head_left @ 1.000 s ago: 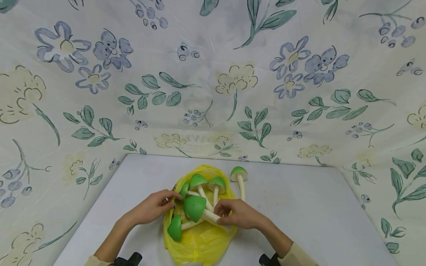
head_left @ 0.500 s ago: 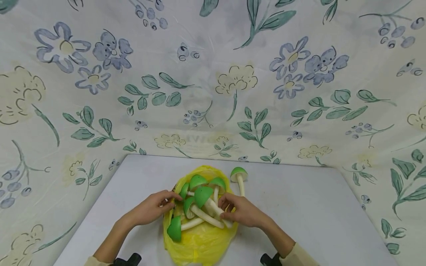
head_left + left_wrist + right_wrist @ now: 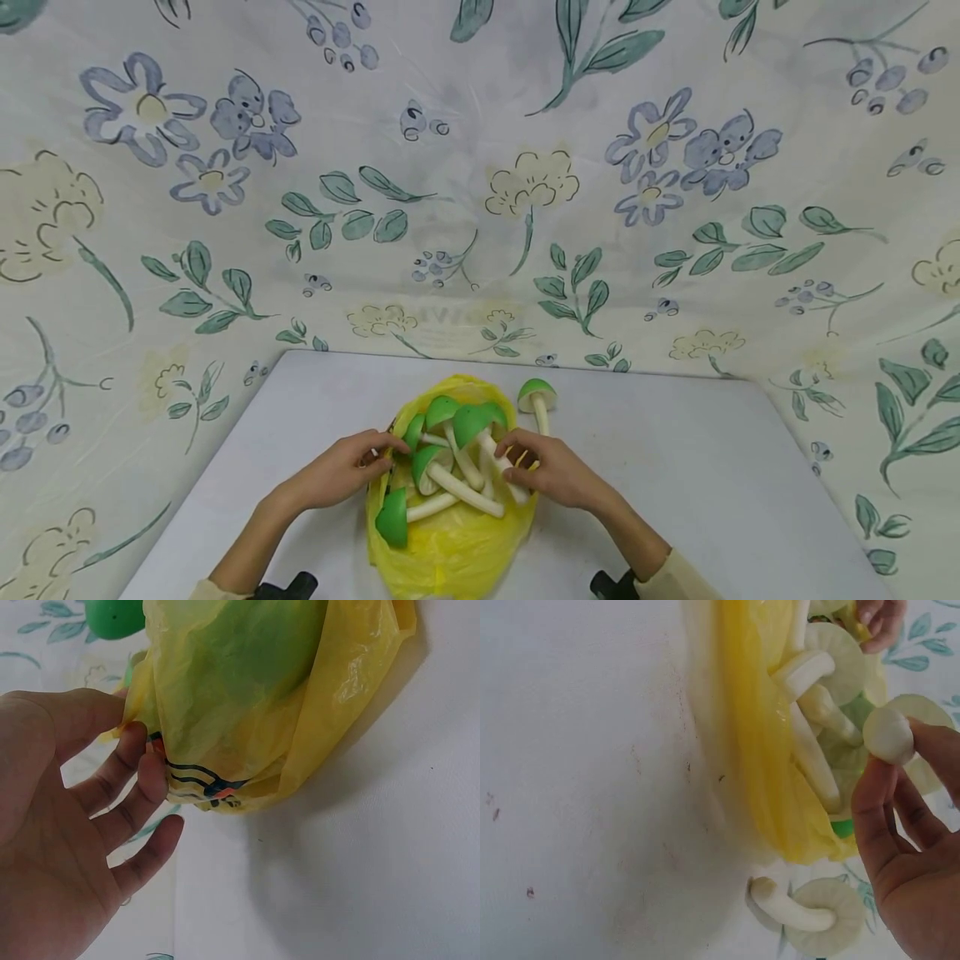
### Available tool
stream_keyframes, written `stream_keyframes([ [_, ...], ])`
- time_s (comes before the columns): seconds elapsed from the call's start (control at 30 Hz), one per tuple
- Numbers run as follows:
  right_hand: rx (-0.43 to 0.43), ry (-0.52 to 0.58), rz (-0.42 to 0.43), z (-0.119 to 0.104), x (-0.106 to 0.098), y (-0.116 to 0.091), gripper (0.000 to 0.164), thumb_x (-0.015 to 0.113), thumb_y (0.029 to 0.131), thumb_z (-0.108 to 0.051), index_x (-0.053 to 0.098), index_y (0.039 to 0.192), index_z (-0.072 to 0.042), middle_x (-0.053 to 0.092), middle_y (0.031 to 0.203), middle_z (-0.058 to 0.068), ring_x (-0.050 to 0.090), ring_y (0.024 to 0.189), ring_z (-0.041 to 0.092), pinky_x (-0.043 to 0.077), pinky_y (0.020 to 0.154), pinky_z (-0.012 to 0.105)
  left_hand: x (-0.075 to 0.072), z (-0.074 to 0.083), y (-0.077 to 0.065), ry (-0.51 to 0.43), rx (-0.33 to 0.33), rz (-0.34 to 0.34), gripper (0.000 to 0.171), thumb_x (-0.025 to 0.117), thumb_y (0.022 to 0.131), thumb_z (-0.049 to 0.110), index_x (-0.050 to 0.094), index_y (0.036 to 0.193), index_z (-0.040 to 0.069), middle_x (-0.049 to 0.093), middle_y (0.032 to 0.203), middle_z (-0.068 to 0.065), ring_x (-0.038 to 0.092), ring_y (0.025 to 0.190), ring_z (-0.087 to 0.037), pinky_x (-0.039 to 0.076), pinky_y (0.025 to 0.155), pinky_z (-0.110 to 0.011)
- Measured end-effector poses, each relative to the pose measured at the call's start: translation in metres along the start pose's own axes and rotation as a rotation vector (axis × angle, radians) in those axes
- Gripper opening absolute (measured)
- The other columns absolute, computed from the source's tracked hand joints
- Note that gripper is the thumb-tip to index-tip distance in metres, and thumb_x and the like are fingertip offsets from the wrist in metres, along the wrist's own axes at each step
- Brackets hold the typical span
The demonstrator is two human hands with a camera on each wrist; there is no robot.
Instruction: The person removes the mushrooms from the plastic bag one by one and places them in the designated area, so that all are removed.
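A yellow plastic bag (image 3: pixel 450 554) lies spread on the table with its mouth facing up, holding several toy mushrooms with green caps and white stems. My left hand (image 3: pixel 348 471) pinches the left side of the bag's rim between thumb and fingers. In my right hand (image 3: pixel 551 471), thumb and fingertips grip the stem of one mushroom (image 3: pixel 471 423), whose cap points up and left over the others. The right wrist view shows its rounded stem end (image 3: pixel 889 736) between the fingers. Another mushroom (image 3: pixel 431 464) lies across the pile, stem toward the right.
A single mushroom (image 3: pixel 537 392) lies outside the bag, behind my right hand. The white table (image 3: pixel 675 475) ends at a floral cloth backdrop (image 3: pixel 450 208). Black wrist mounts (image 3: pixel 288 586) show at the bottom edge.
My right hand has moved slightly right and up, swinging its mushroom from the pile's middle toward the back right. The mushroom beneath has come into sight. My left hand stays at the bag's rim.
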State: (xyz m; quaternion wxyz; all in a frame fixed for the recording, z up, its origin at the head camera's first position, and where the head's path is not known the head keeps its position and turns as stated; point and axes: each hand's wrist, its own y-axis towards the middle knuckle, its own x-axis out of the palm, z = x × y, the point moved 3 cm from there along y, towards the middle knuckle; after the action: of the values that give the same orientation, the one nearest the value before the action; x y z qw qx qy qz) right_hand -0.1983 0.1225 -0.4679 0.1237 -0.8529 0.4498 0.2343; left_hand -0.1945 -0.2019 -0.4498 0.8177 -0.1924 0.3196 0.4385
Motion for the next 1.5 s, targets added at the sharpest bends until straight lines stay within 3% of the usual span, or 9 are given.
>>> stream_keyframes([
  [0.33,-0.026,0.023,0.141,0.0,-0.006,0.0,0.021,0.068,0.097,-0.023,0.064,0.117,-0.024,0.067,0.103,-0.002,0.063,0.092,0.017,0.055,0.07,0.029,-0.001,-0.001,0.0,-0.018,-0.004,0.003,0.024,0.055,0.104,0.013,0.066,0.125,0.01,0.064,0.123,-0.011,0.058,0.098,-0.016,0.051,0.079,-0.027],
  [0.67,-0.001,0.016,0.208,0.003,-0.009,-0.001,0.024,0.066,0.097,-0.009,0.062,0.12,-0.012,0.068,0.103,0.009,0.062,0.091,0.024,0.051,0.068,0.026,0.001,-0.006,0.0,-0.024,-0.006,0.001,0.025,0.055,0.104,0.014,0.066,0.126,0.011,0.064,0.124,-0.009,0.058,0.102,-0.015,0.051,0.081,-0.027],
  [1.17,0.02,0.01,0.251,0.011,-0.018,-0.007,0.024,0.067,0.098,-0.023,0.06,0.121,-0.025,0.065,0.11,0.003,0.064,0.093,0.019,0.056,0.069,0.028,0.001,-0.003,-0.001,-0.006,-0.005,-0.002,0.025,0.055,0.104,0.013,0.066,0.126,0.01,0.064,0.123,-0.009,0.057,0.103,-0.015,0.05,0.083,-0.028],
  [1.37,0.026,0.012,0.283,0.012,-0.027,-0.009,0.026,0.067,0.097,-0.022,0.061,0.123,-0.023,0.064,0.117,0.005,0.064,0.092,0.019,0.059,0.069,0.037,0.0,-0.003,-0.001,-0.008,-0.002,0.001,0.025,0.055,0.104,0.014,0.066,0.126,0.01,0.064,0.123,-0.009,0.058,0.104,-0.016,0.051,0.083,-0.028],
  [1.5,0.044,0.02,0.309,0.014,-0.033,-0.011,0.027,0.068,0.097,-0.02,0.061,0.123,-0.023,0.063,0.12,0.005,0.064,0.092,0.02,0.059,0.069,0.035,0.0,-0.002,-0.001,-0.01,-0.007,-0.002,0.025,0.055,0.103,0.013,0.066,0.126,0.01,0.064,0.123,-0.009,0.057,0.105,-0.017,0.05,0.084,-0.028],
])
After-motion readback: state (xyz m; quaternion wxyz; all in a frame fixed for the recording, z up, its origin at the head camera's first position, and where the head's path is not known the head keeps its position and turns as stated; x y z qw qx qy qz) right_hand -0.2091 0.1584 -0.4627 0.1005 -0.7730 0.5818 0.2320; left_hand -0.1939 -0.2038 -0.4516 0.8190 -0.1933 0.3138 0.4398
